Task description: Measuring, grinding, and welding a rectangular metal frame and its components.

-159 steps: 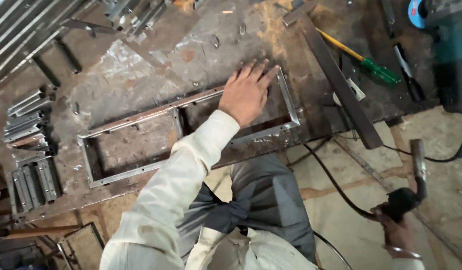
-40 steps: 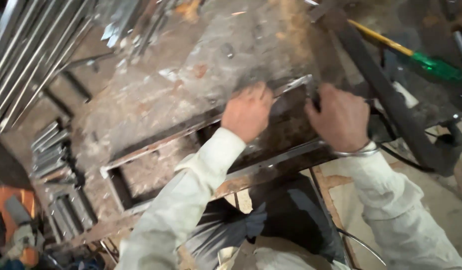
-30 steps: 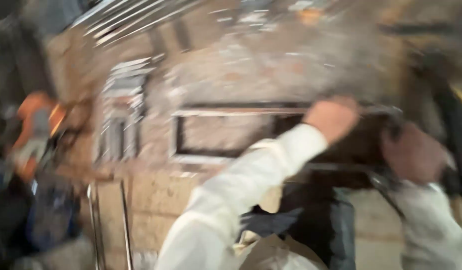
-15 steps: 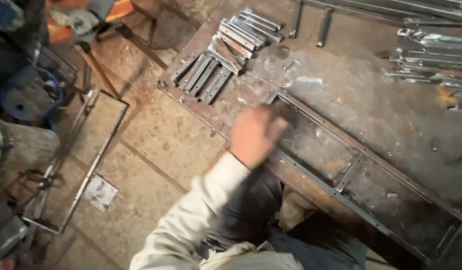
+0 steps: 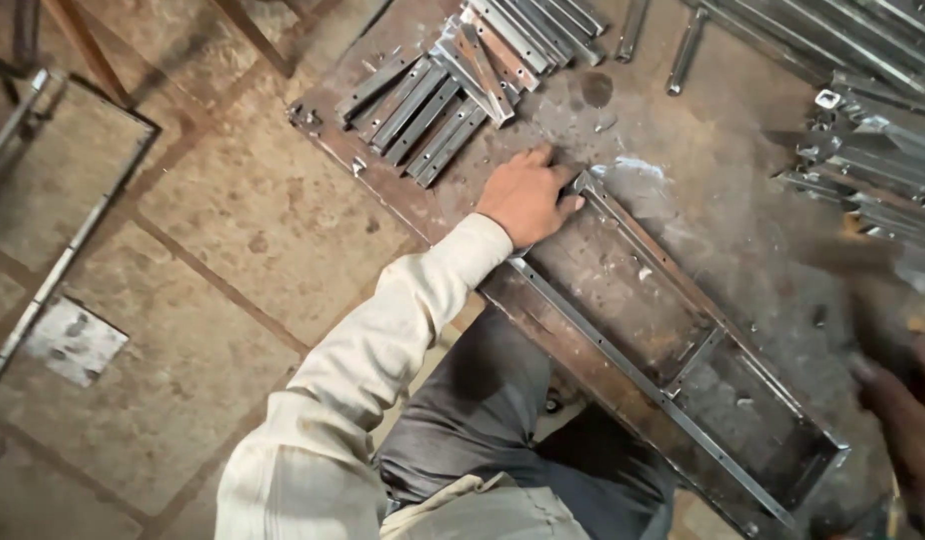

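A long rectangular metal frame (image 5: pixel 603 345) with one crossbar lies slantwise on the rusty steel worktable (image 5: pixel 683 120). My left hand (image 5: pixel 528 195) grips the frame's upper-left end, with the thumb over the corner and the cream sleeve stretched out behind it. My right hand (image 5: pixel 908 420) shows only as a blur at the right edge, near the frame's other end. Something dark and smeared rises above that hand, and I cannot make out what it is or whether the hand holds it.
A pile of short metal sections (image 5: pixel 443 90) lies just beyond my left hand. Long steel bars (image 5: pixel 863 130) are stacked at the upper right. On the stone floor to the left lie a thin rod frame (image 5: pixel 63 250) and a small flat plate (image 5: pixel 73 340).
The view has swung left along the table. My left hand has gone from the frame's right part to its left end. My right hand left the frame and is now a blur at the right edge.
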